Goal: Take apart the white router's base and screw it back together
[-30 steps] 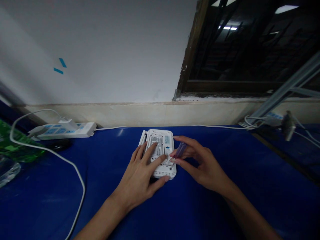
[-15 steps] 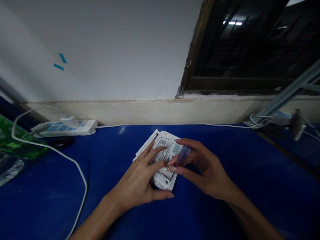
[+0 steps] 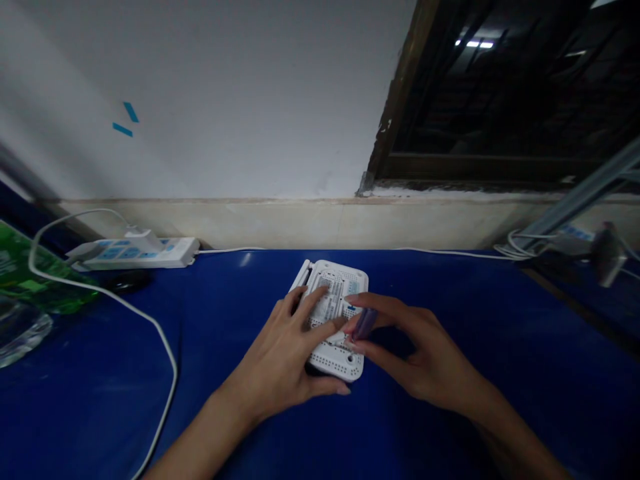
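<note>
A white router [image 3: 345, 275] lies on the blue table with its vented, labelled underside up and a white antenna [image 3: 302, 275] along its left side. My left hand [image 3: 280, 357] holds it, fingers spread across the underside and thumb by the near edge. Between the thumb and fingers of my right hand [image 3: 423, 347] is a small purple see-through piece [image 3: 367, 323], like a tool handle. It stands tilted over the router's right part. Its lower end is hidden by my fingertips, so I cannot tell whether it touches the router.
At the back left, a white power strip [image 3: 187, 253] has a charger [image 3: 145, 239] plugged in. A white cable [image 3: 163, 340] curves down the table's left side. A green-labelled plastic bottle [image 3: 55, 287] lies at far left. A metal post [image 3: 575, 197] and coiled cable stand back right.
The router has turned slightly so that it sits straighter, and shows a little farther right. My right hand has lowered the purple piece slightly, keeping hold of it. My left hand stays on the router.
</note>
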`<move>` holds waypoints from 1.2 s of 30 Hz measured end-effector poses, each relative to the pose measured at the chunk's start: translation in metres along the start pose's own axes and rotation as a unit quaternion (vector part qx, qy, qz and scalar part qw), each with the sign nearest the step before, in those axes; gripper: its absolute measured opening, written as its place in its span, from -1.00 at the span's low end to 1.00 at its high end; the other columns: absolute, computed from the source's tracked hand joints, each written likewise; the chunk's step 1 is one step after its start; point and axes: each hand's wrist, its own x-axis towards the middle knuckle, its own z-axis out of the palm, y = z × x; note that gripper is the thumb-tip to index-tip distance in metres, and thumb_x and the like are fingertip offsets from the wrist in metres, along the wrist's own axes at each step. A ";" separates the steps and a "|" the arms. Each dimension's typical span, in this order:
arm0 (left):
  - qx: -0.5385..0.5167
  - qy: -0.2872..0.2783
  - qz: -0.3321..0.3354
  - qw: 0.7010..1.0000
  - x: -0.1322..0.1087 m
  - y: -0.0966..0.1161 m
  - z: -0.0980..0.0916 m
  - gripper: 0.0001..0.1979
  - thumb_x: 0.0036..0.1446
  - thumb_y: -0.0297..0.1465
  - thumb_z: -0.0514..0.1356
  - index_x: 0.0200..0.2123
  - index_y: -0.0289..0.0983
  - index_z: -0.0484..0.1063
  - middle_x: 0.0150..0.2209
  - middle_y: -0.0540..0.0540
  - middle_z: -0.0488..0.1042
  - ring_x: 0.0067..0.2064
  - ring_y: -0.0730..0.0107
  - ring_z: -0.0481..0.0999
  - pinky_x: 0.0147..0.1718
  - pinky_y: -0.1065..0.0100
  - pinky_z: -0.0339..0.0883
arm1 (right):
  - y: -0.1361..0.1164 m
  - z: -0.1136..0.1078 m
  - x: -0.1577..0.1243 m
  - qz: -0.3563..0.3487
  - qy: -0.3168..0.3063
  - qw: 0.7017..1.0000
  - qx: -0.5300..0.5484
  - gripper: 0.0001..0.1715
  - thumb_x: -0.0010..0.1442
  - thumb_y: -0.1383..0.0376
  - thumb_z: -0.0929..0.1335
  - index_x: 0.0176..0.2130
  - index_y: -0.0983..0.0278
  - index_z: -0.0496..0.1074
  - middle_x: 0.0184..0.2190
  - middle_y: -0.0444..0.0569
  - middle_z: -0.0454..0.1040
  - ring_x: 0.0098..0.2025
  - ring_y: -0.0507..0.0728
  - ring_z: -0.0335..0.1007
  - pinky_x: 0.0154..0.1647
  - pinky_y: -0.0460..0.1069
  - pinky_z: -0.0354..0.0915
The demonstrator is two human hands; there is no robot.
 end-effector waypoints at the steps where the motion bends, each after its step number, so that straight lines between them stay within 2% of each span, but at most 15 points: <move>1: 0.010 -0.010 0.006 1.000 0.000 -0.004 -0.002 -0.19 0.05 0.16 0.32 0.32 0.10 0.24 0.48 -0.18 -0.09 0.42 -0.41 0.00 0.22 -0.40 0.16 | 0.000 0.000 -0.001 0.000 -0.001 1.000 -0.013 -0.33 0.28 0.34 0.44 0.29 -0.06 0.27 -0.15 -0.17 0.65 -0.18 0.08 0.64 -0.14 -0.05 0.55; 5: 0.030 -0.015 0.025 0.999 0.002 -0.012 -0.004 -0.18 0.10 0.10 0.33 0.36 0.10 0.16 0.50 -0.18 -0.17 0.46 -0.42 -0.18 0.23 -0.50 0.01 | -0.002 0.001 -0.006 -0.025 -0.014 0.996 -0.081 -0.42 0.33 0.31 0.40 0.26 -0.04 0.29 -0.01 -0.13 0.63 -0.07 0.11 0.62 -0.02 0.02 0.53; 10: 0.016 -0.012 0.000 1.000 0.003 -0.008 -0.003 -0.27 0.10 0.12 0.31 0.28 0.05 0.28 0.46 -0.16 -0.01 0.45 -0.40 -0.10 0.19 -0.42 0.16 | -0.004 0.002 -0.008 -0.047 -0.004 0.991 -0.123 -0.45 0.33 0.32 0.39 0.25 -0.02 0.32 0.04 -0.11 0.62 0.00 0.14 0.60 0.08 0.07 0.49; 15: 0.038 0.044 -0.022 0.998 0.001 -0.001 0.004 -0.33 0.15 0.07 0.30 0.26 0.00 0.30 0.47 -0.18 -0.08 0.46 -0.38 -0.17 0.22 -0.41 0.10 | -0.005 -0.001 -0.007 -0.054 0.013 0.990 -0.129 -0.48 0.31 0.33 0.40 0.21 0.00 0.36 0.01 -0.12 0.64 -0.03 0.16 0.62 0.03 0.07 0.52; 20: 0.079 0.122 -0.034 0.989 0.002 0.007 0.010 -0.56 0.25 -0.15 0.29 0.16 -0.04 0.39 0.47 -0.20 -0.10 0.47 -0.37 -0.24 0.27 -0.44 -0.05 | -0.008 -0.004 -0.006 -0.080 0.004 0.990 -0.115 -0.53 0.31 0.42 0.38 0.15 0.03 0.37 0.01 -0.16 0.63 -0.04 0.12 0.62 0.05 0.03 0.49; 24: 0.098 0.142 -0.034 0.984 0.001 0.008 0.008 -0.61 0.24 -0.30 0.30 0.13 -0.03 0.41 0.47 -0.19 -0.07 0.47 -0.40 -0.25 0.26 -0.46 -0.10 | -0.010 -0.005 -0.007 -0.097 0.039 0.990 -0.098 -0.50 0.27 0.46 0.40 0.11 0.04 0.38 -0.04 -0.16 0.65 -0.05 0.12 0.62 0.08 0.06 0.48; 29: 0.103 0.157 -0.026 0.982 0.001 0.006 0.006 -0.65 0.26 -0.33 0.28 0.10 -0.02 0.40 0.47 -0.16 -0.08 0.47 -0.39 -0.23 0.25 -0.49 -0.11 | -0.009 -0.004 -0.010 -0.108 0.100 0.987 -0.066 -0.36 0.20 0.52 0.42 0.14 -0.02 0.36 -0.08 -0.18 0.65 -0.10 0.14 0.64 0.06 0.11 0.50; 36: 0.093 0.161 -0.032 0.982 0.001 0.003 0.009 -0.57 0.20 -0.32 0.34 0.12 -0.04 0.38 0.47 -0.18 -0.07 0.46 -0.41 -0.20 0.25 -0.48 -0.09 | -0.007 0.001 -0.010 -0.082 0.101 0.991 -0.017 -0.35 0.17 0.55 0.43 0.12 -0.02 0.40 -0.07 -0.19 0.64 -0.10 0.13 0.64 -0.06 0.05 0.57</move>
